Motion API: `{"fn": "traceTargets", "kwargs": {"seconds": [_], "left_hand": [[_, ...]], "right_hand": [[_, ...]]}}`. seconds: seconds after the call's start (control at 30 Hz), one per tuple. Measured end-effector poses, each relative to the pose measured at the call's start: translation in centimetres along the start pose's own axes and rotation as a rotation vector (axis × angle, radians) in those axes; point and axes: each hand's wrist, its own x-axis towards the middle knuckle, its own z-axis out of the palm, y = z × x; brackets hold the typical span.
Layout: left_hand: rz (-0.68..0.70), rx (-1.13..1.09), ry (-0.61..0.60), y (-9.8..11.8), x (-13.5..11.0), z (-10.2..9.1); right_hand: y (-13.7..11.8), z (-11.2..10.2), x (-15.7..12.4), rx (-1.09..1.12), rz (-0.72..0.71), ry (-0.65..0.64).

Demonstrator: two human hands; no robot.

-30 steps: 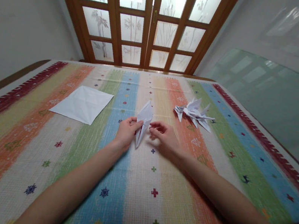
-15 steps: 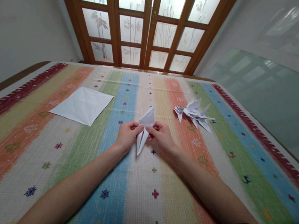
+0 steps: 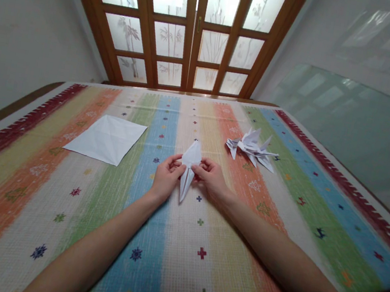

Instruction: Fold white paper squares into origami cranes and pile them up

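Observation:
A folded white origami paper (image 3: 190, 156), long and pointed at both ends, is held over the middle of the table. Its near end narrows to a tip with a slit down the centre; the far end is broader and leaf-shaped. My left hand (image 3: 167, 177) pinches its left edge between thumb and fingers. On the opposite edge, my right hand (image 3: 212, 178) grips the paper the same way. Both thumbs lie on top near its middle, and the fingertips underneath are partly hidden.
A creased white paper sheet (image 3: 108, 139) lies flat on the left. Several folded white paper cranes (image 3: 252, 148) are heaped on the right. A striped, patterned tablecloth (image 3: 102, 210) covers the table. Beyond the far edge stand wooden doors (image 3: 190, 55) with frosted panes.
The far part of the folded paper looks wider and flatter now, and its near slit narrower. My left fingers have shifted slightly; both hands stay on the paper.

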Motion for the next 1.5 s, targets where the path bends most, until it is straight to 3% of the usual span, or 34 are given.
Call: {"fn": "traceTargets", "kwargs": {"seconds": [0.2,0.6,0.73,0.97,1.3,1.5], "left_hand": [[0.023,0.031,-0.088,0.2,-0.1,-0.2],[0.020,0.111,-0.119,0.0,0.1,-0.8],[0.031,0.131,-0.153,-0.3,0.1,-1.0],[0.169,0.210,-0.132,-1.0,0.4,-1.3],[0.050,0.091,-0.128,-0.3,0.3,-1.3],[0.060,0.087,-0.082,-0.7,0.6,-1.4]], "right_hand": [[0.1,0.0,-0.1,0.001,-0.077,0.037],[-0.1,-0.1,-0.6,-0.123,-0.199,-0.014],[0.0,-0.2,-0.5,-0.133,-0.206,-0.019],[0.3,-0.3,-0.4,-0.168,-0.189,-0.066],[0.3,-0.3,-0.6,-0.159,-0.206,-0.075],[0.0,-0.1,-0.9,-0.150,-0.156,-0.128]]}}
